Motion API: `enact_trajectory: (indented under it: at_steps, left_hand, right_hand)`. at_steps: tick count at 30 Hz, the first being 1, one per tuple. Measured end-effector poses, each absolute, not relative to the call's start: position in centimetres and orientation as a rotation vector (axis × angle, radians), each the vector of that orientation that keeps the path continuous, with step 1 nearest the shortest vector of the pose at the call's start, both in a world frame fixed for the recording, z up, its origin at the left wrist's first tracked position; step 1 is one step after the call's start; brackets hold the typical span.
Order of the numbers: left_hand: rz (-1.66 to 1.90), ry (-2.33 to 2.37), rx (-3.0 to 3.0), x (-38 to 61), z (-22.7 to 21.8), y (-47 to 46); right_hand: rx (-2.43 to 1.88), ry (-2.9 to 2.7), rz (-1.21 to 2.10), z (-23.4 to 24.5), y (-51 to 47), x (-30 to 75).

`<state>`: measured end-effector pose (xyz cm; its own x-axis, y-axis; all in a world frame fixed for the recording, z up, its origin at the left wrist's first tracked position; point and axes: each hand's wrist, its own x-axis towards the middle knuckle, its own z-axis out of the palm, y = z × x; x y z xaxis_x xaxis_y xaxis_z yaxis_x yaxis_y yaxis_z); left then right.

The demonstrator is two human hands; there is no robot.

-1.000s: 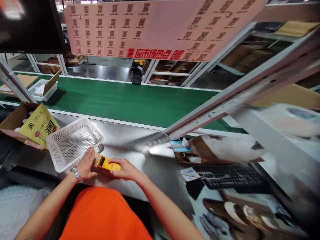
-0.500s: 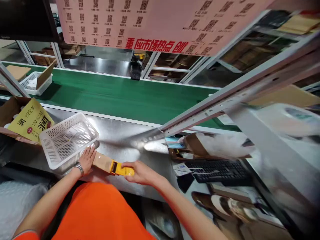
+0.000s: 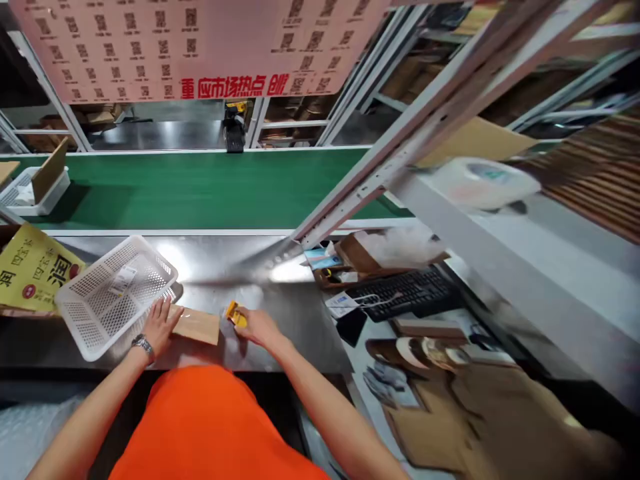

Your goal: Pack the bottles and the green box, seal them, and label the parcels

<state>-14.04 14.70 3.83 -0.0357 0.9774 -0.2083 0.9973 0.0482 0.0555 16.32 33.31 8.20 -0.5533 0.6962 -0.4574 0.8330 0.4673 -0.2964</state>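
currently: white basket [image 3: 103, 310] holds white label [image 3: 123, 279] | left grip [image 3: 159, 330] spread on brown box [image 3: 199, 325] | right grip [image 3: 257, 328] pinching yellow dispenser [image 3: 237, 315]

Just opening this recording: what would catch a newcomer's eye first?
Probably the orange shirt at bottom centre and the green belt crossing behind the bench, below a pink sign. Then the yellow tool in the right hand, beside the cardboard box under the left hand.
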Motion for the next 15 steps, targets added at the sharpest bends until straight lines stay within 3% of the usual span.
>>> enact_trajectory:
  at_steps: [9, 15]
  left_hand:
    - [-0.234, 2.139, 2.196, -15.4, 4.2, 15.8]
    - [-0.205, 2.084, 2.241, -16.4, 4.3, 16.4]
  right_hand:
    - [1.876, 2.5, -0.639, -0.7, 32.2, 18.2]
    - [1.233, 2.936, -1.317, -8.7, 23.9, 12.8]
